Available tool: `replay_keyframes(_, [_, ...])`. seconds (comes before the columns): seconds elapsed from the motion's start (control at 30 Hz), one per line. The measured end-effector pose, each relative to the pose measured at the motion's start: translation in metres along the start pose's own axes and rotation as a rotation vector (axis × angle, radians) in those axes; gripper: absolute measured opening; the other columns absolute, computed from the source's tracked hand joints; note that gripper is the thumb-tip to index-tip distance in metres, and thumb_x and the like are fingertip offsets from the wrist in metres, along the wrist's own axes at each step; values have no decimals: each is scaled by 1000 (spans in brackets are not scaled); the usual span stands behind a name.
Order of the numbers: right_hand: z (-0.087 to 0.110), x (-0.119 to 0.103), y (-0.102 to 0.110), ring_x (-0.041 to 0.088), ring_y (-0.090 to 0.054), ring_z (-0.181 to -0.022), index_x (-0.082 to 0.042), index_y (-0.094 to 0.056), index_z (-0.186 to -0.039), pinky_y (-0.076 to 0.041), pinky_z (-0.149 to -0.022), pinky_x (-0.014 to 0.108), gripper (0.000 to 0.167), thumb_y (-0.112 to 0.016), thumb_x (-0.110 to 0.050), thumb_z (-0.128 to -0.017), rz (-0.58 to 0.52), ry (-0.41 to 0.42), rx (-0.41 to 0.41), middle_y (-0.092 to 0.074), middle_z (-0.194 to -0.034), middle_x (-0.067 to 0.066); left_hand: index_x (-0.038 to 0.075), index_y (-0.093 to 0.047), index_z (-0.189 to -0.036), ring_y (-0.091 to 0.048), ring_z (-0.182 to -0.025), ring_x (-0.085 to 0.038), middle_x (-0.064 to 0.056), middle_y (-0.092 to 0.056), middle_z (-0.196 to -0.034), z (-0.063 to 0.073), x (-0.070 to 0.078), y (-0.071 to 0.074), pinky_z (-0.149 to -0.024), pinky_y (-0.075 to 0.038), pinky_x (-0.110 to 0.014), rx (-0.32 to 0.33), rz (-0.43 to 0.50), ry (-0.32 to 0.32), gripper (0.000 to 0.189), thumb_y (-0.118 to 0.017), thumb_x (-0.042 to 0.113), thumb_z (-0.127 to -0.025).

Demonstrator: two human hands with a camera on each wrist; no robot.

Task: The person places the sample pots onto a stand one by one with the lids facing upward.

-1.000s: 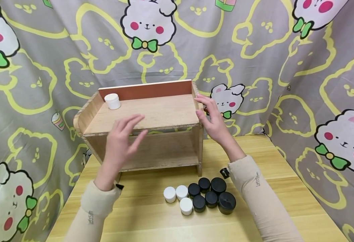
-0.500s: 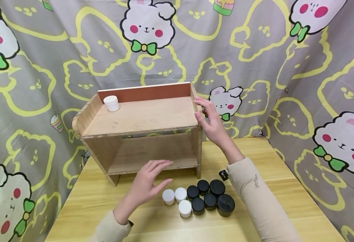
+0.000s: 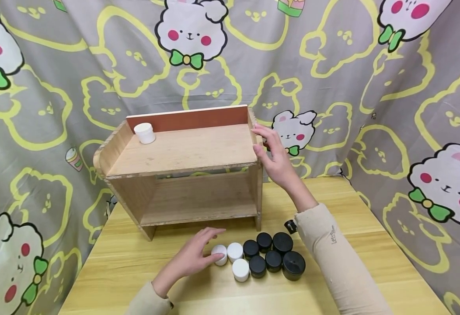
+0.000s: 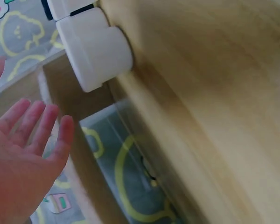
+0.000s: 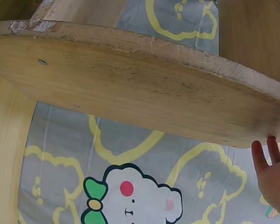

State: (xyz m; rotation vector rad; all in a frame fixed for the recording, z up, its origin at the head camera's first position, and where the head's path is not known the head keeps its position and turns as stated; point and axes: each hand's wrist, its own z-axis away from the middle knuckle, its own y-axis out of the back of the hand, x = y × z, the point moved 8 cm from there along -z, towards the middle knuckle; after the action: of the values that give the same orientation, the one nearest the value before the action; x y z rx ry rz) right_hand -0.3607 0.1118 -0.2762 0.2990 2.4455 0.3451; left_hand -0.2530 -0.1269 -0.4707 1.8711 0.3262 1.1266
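My left hand (image 3: 190,258) is low over the table at the leftmost small white jar (image 3: 219,251). Its thumb overlaps the jar in the head view, and the fingers reach past the far side, extended. The left wrist view shows that hand (image 4: 25,149) with spread fingers, apart from the white jars (image 4: 100,53). Up at the right side of a two-tier wooden shelf (image 3: 186,151), my right hand (image 3: 279,164) rests against the side panel. In the right wrist view, straight fingertips (image 5: 272,147) touch the panel's outer face (image 5: 144,95).
Two more white jars (image 3: 240,270) and several black-lidded jars (image 3: 257,266) are grouped on the wooden table (image 3: 332,280), right of the left hand. One white jar (image 3: 145,133) stands on the shelf's top board at the back left. A patterned curtain (image 3: 332,74) hangs behind.
My left hand has come down from before the shelf's top board to the leftmost white jar on the table. My right hand has stayed at the shelf's side panel.
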Motion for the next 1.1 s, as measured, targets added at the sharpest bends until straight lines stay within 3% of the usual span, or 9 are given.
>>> replay_keyframes(0.17, [0,0,2,22,-43,-145,-9,-52,-147,-47,-108,49,41,-53,-16,-107,7,26,-7,-43,-160,9,21,-53,-149,-62,-123,-27,-4,-61,-141,3,-12,-9,-99,-55,-48,-55,45,48,59,-70,44,-97])
replay_keyframes(0.3, [1,-1,4,20,-43,-144,-9,-51,-147,-47,-108,49,42,-53,-22,-108,3,24,-8,-42,-160,7,18,-53,-148,-63,-123,-27,-4,-60,-144,3,-17,-15,-99,-55,-50,-77,46,41,60,-72,43,-97])
replay_keyframes(0.57, [1,-1,3,22,-43,-145,-11,-52,-147,-45,-110,50,41,-54,-17,-107,-11,6,-10,-41,-161,6,7,-55,-145,-63,-122,-26,-9,-62,-143,3,-25,-30,-105,-51,-50,-124,26,8,59,-76,32,-96])
replay_keyframes(0.9, [0,1,-1,20,-42,-146,-13,-52,-148,-45,-111,49,41,-53,-21,-108,6,-3,-20,-41,-161,3,7,-59,-137,-62,-125,-24,-3,-65,-133,8,-32,-36,-107,-50,-47,-124,3,33,47,-72,29,-98])
replay_keyframes(1.1, [0,0,0,22,-42,-146,-12,-53,-147,-45,-109,51,41,-54,-13,-106,-9,7,-6,-42,-160,6,9,-60,-135,-62,-124,-23,-4,-65,-134,6,-33,-35,-105,-51,-45,-120,7,37,43,-72,28,-99])
